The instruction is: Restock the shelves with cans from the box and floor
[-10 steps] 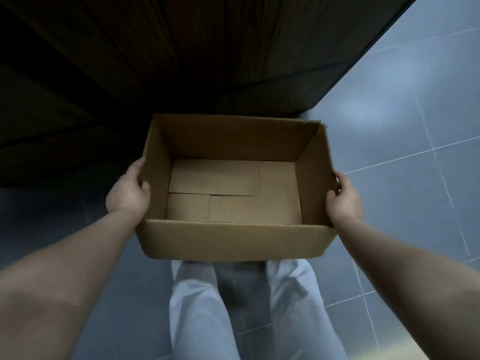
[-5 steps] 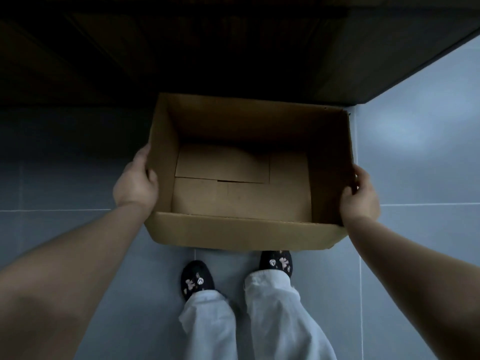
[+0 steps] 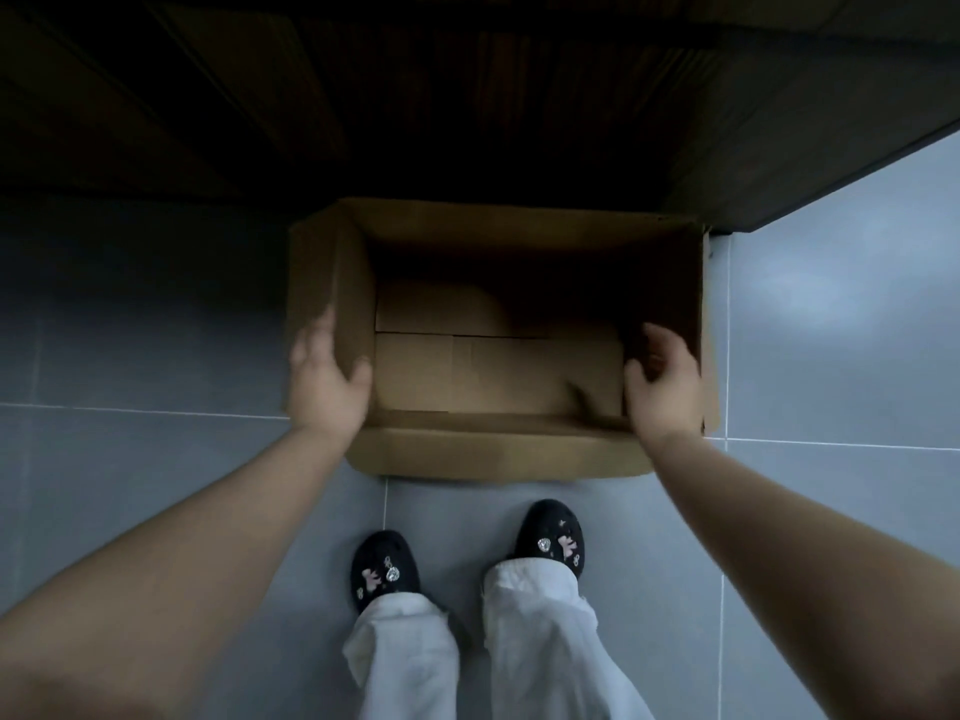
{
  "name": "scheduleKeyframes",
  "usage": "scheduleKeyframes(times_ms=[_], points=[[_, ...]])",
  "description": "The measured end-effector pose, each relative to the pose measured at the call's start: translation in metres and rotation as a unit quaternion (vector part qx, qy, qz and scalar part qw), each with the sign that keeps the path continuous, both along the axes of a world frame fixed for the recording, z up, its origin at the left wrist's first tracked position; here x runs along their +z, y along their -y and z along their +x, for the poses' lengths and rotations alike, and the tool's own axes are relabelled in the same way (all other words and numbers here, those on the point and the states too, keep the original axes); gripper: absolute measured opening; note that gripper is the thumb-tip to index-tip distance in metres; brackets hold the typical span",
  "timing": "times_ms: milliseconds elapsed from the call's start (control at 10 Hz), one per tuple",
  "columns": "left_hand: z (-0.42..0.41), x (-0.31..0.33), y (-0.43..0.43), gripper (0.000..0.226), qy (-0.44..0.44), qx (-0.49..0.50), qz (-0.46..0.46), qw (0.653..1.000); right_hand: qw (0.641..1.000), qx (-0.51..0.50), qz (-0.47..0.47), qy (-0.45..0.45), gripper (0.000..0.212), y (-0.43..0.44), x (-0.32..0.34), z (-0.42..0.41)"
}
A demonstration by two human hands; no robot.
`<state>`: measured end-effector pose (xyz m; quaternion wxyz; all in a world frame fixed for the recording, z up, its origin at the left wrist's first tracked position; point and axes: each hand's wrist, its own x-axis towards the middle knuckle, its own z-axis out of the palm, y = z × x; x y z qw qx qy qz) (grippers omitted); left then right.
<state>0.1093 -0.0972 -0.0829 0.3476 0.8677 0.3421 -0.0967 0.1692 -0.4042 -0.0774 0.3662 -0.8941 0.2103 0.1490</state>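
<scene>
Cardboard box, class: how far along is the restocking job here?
Done: the brown open cardboard box is empty, apparently resting on the grey tiled floor. In hand: left hand and right hand open at its side walls. Left: no cans show; the dark wooden unit is unreadable.

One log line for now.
box: empty, on floor | left hand: open, at left wall | right hand: open, over box interior
</scene>
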Motion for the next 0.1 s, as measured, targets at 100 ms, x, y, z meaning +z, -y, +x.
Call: scheduleKeyframes(times_ms=[100], points=[[-0.0160,0.0331,0.0064,0.052,0.030,0.020,-0.085,0.996,0.998,0.002,0.063,-0.027,0.044,-0.0363,0.0332,-0.0230]])
